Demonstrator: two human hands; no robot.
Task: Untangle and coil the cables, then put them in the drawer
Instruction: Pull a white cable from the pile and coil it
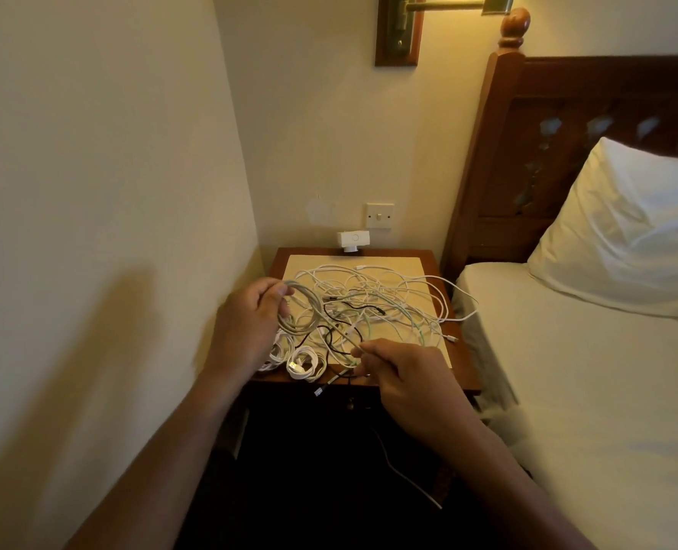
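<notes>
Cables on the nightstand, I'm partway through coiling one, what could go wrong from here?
The strand pinched by the right hand seems to pass through the tangle; a hard pull could tighten knots. White loops overhang the nightstand edge beside the bed; dragging the pile might slide them off. The coil in the left hand looks loose and could spring open.

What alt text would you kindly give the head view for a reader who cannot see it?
A person's left hand holds a half-wound cable coil while the right hand pinches a strand above a nightstand strewn with tangled white and black cables. Wound white coils lie at its front-left edge.
</notes>
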